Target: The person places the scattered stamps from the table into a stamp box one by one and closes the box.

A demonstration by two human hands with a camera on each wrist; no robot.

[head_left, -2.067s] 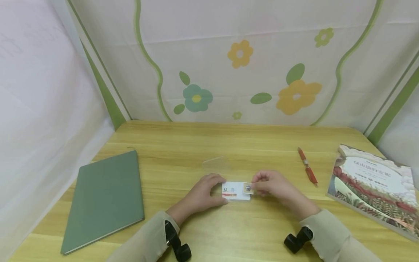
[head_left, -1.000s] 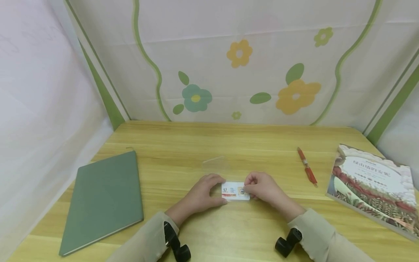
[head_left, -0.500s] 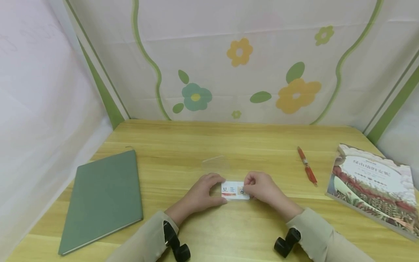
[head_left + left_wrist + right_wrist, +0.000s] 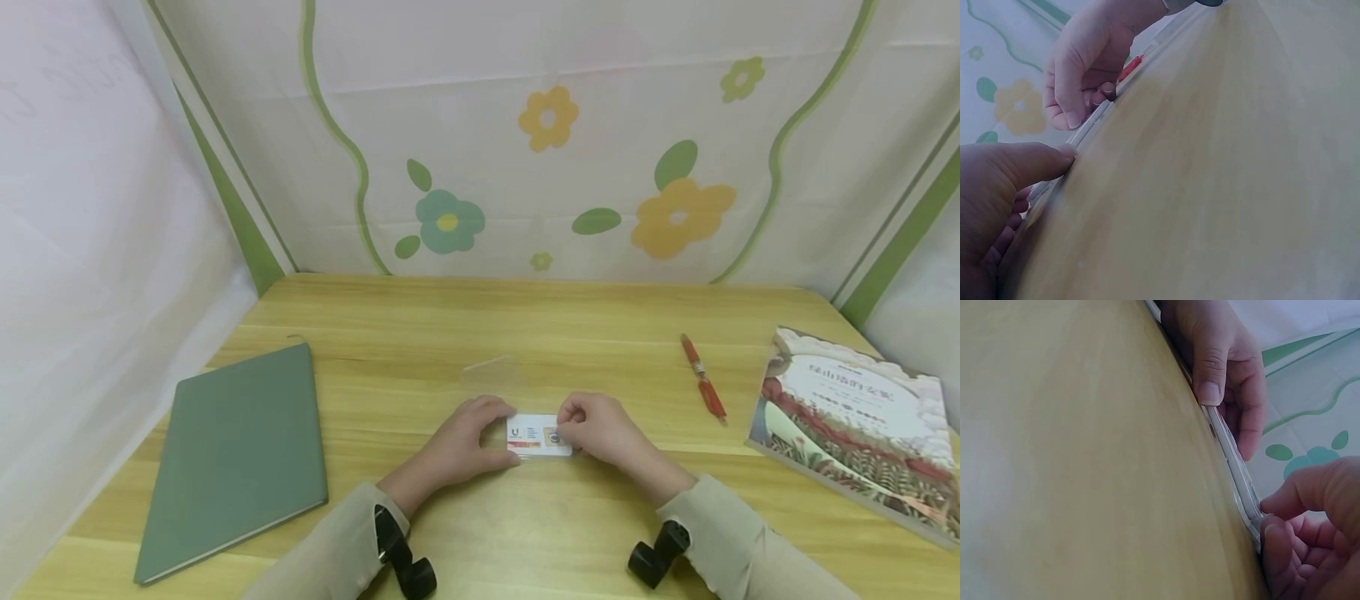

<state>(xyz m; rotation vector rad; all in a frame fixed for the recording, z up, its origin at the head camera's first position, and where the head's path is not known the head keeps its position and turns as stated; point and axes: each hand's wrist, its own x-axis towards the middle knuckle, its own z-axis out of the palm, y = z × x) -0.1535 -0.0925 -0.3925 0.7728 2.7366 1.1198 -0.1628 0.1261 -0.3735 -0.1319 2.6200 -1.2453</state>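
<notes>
A flat white card [image 4: 528, 435] with printing and an orange-red strip lies on the table between both hands, with a clear edge showing beneath it in the right wrist view. My left hand [image 4: 463, 447] grips its left end, thumb at the near edge and fingers at the far edge. Over the card's right end lies a small yellowish square piece [image 4: 552, 436] with a round dark mark. My right hand [image 4: 600, 429] pinches this piece at its right side, fingers curled; thumb and fingertip meet at the card's end in the right wrist view. Fingertips partly hide the piece.
A clear plastic sheet or lid [image 4: 493, 377] lies just behind the hands. To the left is a green notebook [image 4: 236, 462]. A red pen [image 4: 703, 380] and an illustrated book [image 4: 855, 429] lie on the right. A flowered cloth [image 4: 480, 150] hangs behind the table.
My right hand has moved left, bringing the small square piece from the card's right edge further onto its face. Over the last half second both hands are nearly still.
</notes>
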